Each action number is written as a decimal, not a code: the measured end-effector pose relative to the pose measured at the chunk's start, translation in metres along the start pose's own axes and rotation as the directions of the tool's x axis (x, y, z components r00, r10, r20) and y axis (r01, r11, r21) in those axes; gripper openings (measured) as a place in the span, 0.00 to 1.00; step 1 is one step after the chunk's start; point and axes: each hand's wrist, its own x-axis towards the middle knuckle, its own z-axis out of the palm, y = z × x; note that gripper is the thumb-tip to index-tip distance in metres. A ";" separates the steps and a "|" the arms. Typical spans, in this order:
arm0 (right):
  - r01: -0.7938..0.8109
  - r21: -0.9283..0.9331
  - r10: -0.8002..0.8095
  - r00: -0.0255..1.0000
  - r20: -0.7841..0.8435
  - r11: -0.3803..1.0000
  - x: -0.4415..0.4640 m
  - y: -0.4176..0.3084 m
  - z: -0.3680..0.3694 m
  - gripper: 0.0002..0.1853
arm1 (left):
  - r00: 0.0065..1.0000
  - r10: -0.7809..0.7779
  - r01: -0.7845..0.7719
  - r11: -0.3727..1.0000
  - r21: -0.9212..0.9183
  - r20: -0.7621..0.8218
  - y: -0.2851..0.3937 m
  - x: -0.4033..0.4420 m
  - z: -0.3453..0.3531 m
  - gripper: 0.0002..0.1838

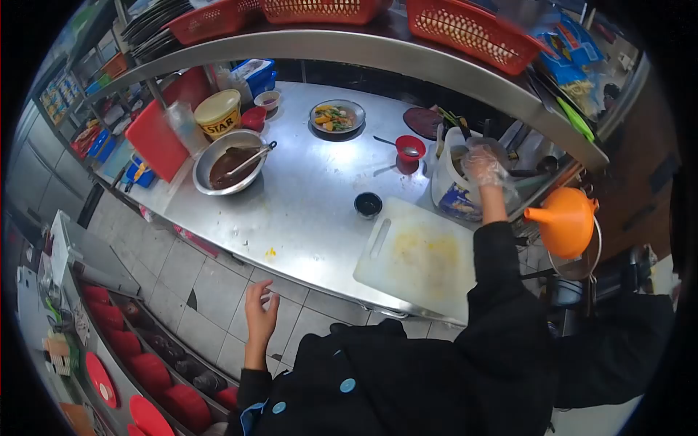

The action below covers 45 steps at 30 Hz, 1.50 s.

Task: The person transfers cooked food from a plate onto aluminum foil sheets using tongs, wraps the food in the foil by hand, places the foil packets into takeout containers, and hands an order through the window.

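Note:
My right hand [483,167], in a clear plastic glove, reaches to the mouth of a white plastic tub [445,174] with a blue label. Glare and the loose glove hide how its fingers are set. My bare left hand [260,312] hangs in front of the steel table's near edge, fingers loosely bent and apart, holding nothing. Beside the tub lies a white cutting board [422,254] with yellow stains. A small black cup [368,205] stands left of the board. Behind it is a red bowl [411,149] with a spoon [396,144] across it.
On the steel table [305,211], a metal bowl [207,182] holds dark brown sauce and a utensil. Further back is a plate of food [337,116]. A shelf [363,51] with red baskets [472,36] overhangs the table. An orange funnel [567,221] hangs at the right.

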 end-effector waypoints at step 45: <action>-0.560 0.665 0.499 0.809 0.311 0.494 -0.129 -0.053 -0.061 0.25 | 0.904 -0.419 0.315 0.512 -0.799 0.088 0.010 0.184 0.110 0.06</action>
